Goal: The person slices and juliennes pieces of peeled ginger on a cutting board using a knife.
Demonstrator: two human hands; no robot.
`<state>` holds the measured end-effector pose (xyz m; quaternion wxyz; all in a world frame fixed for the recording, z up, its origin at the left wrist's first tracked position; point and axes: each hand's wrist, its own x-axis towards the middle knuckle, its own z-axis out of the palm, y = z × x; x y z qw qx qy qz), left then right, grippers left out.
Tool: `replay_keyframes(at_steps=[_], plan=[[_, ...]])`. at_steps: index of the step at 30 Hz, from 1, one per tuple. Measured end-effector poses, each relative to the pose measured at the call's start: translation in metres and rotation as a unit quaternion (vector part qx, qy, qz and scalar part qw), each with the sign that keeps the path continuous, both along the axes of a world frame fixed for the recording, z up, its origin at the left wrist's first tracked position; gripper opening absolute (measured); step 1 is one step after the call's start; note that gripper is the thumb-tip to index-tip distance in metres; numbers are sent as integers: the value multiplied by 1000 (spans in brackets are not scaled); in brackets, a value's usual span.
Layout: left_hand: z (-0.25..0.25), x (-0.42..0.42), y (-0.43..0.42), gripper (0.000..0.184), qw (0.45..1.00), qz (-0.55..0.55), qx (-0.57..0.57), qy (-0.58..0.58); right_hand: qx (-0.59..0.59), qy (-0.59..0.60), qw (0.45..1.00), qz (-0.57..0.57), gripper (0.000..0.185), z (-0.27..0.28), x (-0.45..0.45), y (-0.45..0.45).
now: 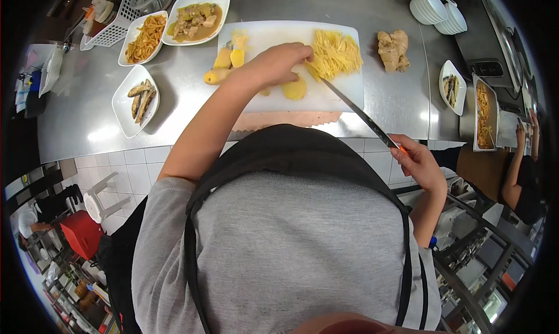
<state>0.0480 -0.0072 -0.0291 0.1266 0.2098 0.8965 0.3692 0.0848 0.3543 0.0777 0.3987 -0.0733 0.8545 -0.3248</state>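
Observation:
On a white cutting board (268, 32) lies a pile of finely shredded yellow ginger (336, 54). My left hand (280, 63) reaches over the board, thumb and fingers apart, its fingertips at the pile's left edge. Just below the thumb are thin round ginger slices (294, 89). Peeled ginger pieces (223, 59) sit at the board's left, partly behind my wrist. My right hand (416, 162) is closed around the orange handle of a long knife (364, 117). The blade slants up and left, its tip beside the shreds' lower edge.
An unpeeled ginger root (393, 50) lies right of the board. Bowls of noodles (147, 38), stew (195, 22) and small fish (140, 101) stand at the left. Farther right are another fish dish (452, 86), a metal tray (484, 116) and stacked white bowls (430, 7). Another person (506, 171) stands there.

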Motion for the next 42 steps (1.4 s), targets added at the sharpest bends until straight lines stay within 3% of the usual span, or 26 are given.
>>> replay_keyframes(at_steps=[2,5,7,13,15,20,24,36,39,42], plan=[[5,18,5,34,984,86,-79,137,4,16,1000,9,33,2,1,-6],[-7,52,18,32,966,93,-171,170,25,28,999,36,33,2,-3,-18],[-17,67,27,30,958,115,-169,200,27,109,991,73,34,0,-8,-22],[-27,70,34,29,931,154,-210,256,67,100,988,94,34,11,-21,-38],[-31,72,30,27,927,109,-236,271,68,98,987,104,33,11,-22,-41],[-41,79,21,26,929,107,-204,291,78,105,983,127,32,9,-26,-45],[-45,83,25,29,917,144,-208,309,48,173,969,170,33,7,-34,-49],[-20,66,37,43,932,222,-156,241,72,145,977,139,32,14,-37,-57],[-12,48,25,39,929,205,-243,192,57,151,981,108,32,9,-35,-47],[-9,39,17,29,943,182,-240,139,38,151,986,64,32,9,-34,-37]])
